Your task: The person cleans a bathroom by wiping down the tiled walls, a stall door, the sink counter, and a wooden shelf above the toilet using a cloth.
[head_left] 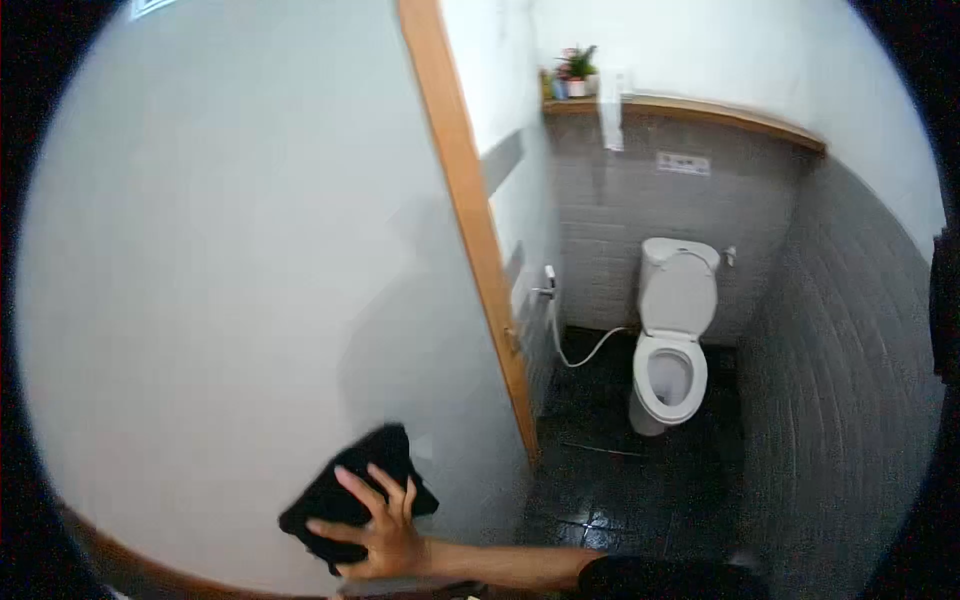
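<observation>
Our sleeve (670,578), our right hand (393,547) spread wide over black cloth (325,500)
Wall (230,300) surrounds our grip; what's done or left, we cannot tell.

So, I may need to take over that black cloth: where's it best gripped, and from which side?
Probably pinch the black cloth by its upper corner, coming from above: that corner juts clear of the right hand, which spreads over the lower part against the pale wall.
</observation>
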`<state>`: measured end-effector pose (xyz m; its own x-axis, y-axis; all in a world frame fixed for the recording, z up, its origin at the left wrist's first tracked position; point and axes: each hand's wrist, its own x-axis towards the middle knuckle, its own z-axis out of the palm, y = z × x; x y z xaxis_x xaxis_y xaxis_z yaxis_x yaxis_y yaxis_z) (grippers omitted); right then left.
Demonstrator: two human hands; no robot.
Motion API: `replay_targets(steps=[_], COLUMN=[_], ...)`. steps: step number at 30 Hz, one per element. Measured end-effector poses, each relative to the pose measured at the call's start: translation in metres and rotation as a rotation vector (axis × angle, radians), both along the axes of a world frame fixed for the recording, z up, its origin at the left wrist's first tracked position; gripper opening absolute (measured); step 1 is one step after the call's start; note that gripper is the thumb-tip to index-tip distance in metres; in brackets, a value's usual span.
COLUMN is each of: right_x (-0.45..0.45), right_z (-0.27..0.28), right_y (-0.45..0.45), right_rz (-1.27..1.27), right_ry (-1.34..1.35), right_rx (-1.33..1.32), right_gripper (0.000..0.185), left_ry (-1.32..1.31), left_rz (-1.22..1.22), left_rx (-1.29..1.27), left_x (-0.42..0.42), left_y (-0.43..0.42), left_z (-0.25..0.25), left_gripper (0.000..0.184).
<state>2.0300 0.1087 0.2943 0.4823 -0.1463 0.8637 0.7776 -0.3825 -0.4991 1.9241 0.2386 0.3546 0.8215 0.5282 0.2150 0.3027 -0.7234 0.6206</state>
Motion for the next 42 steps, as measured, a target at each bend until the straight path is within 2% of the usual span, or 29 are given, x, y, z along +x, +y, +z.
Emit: replay_targets(steps=[2, 3, 5, 7, 8, 9, 11, 13, 15, 16, 18, 20, 22, 23, 24, 27, 28, 30, 31, 33, 35, 36, 40, 42], right_x=[0.011, 0.015, 0.013, 0.012, 0.002, -0.008, -0.047, -0.076, -0.097, -0.109, -0.136, -0.158, -0.163, -0.164, -0.167, -0.201, -0.218, -0.251, -0.265, -0.286, -0.305, -0.311, -0.314, -0.317], right_z=[0.063, 0.102, 0.170, 0.211, 0.217, 0.219, 0.201, 0.166, 0.149, 0.142, 0.124, 0.110, 0.097, 0.088, 0.079, 0.072, 0.069, 0.064, 0.061, 0.050, 0.043, 0.043, 0.049, 0.050], right_y=[-0.009, -0.014, -0.017, 0.004, 0.017, 0.035, 0.069, 0.108, 0.129, 0.146, 0.186, 0.234, 0.290, 0.315, 0.335, 0.381, 0.398, 0.425, 0.435, 0.461, 0.478, 0.482, 0.475, 0.478], right_rz=[-0.029, -0.057, -0.237, -0.273, -0.249, -0.227, -0.193, -0.276, -0.139, -0.060, 0.014, -0.074, 0.000, 0.036, -0.013, 0.088, 0.116, 0.187, 0.214, 0.290, 0.322, 0.376, 0.883, 1.119], right_ry=[-0.113, -0.144, -0.216, -0.281, -0.365, -0.449, -0.496, -0.498, -0.479, -0.490, -0.513, -0.473, -0.529, -0.553, -0.643, -0.672, -0.678, -0.679, -0.674, -0.654, -0.617, -0.594, -0.348, -0.276], right_rx=[-0.169, -0.150, -0.136, 0.017, -0.002, -0.007, -0.114, -0.249, -0.215, -0.216, -0.274, -0.454, -0.449, -0.443, -0.441, -0.468, -0.501, -0.627, -0.691, -0.688, -0.677, -0.632, -0.404, -0.120], right_gripper=[0.060, 0.059, 0.067, 0.077, 0.075, 0.073, 0.070, 0.075, 0.069, 0.068, 0.066, 0.067, 0.070, 0.071, 0.069, 0.064, 0.056, 0.053, 0.052, 0.046, 0.043, 0.044, 0.047, 0.051], left_ry=[-0.003, -0.006, -0.010, -0.090, -0.168, -0.248, -0.174, -0.496, -0.418, -0.388, -0.321, 0.003, -0.041, -0.013, 0.011, 0.008, -0.002, -0.097, -0.177, -0.425, -0.517, -0.634, -1.049, -1.252], left_rz=[0.177, 0.275, 0.263, 0.221, 0.140, 0.146, 0.032, -0.162, -0.411, -0.425, -0.497, -0.548, -0.477, -0.404, -0.328, -0.123, -0.034, 0.099, 0.146, 0.195, 0.216, 0.222, 0.294, 0.159], left_rx=[-0.057, -0.093, 0.039, 0.105, 0.160, 0.305, 0.171, 0.162, -0.041, -0.175, -0.202, -0.574, -0.600, -0.595, -0.589, -0.565, -0.583, -0.617, -0.644, -0.495, -0.405, -0.338, -0.016, 0.173], left_x=[0.000, -0.008, -0.011, -0.013, -0.015, -0.013, -0.019, -0.042, -0.086, -0.115, -0.160, -0.206, -0.264, -0.298, -0.329, -0.409, -0.427, -0.444, -0.440, -0.424, -0.404, -0.393, -0.346, -0.318], left_y=[0.028, 0.037, 0.038, 0.036, 0.034, 0.029, 0.034, 0.054, 0.079, 0.092, 0.124, 0.162, 0.195, 0.206, 0.222, 0.259, 0.273, 0.303, 0.313, 0.333, 0.344, 0.347, 0.358, 0.362], left_z=[-0.056, -0.069, -0.076, -0.076, -0.070, -0.068, -0.060, -0.055, -0.038, -0.038, -0.083, -0.132, -0.210, -0.227, -0.238, -0.250, -0.257, -0.235, -0.207, -0.164, -0.108, -0.091, -0.052, -0.033], left_gripper=[0.120, 0.121, 0.138, 0.158, 0.157, 0.153, 0.147, 0.134, 0.120, 0.102, 0.084, 0.062, 0.052, 0.049, 0.046, 0.038, 0.037, 0.035, 0.035, 0.034, 0.030, 0.029, 0.023, 0.025])
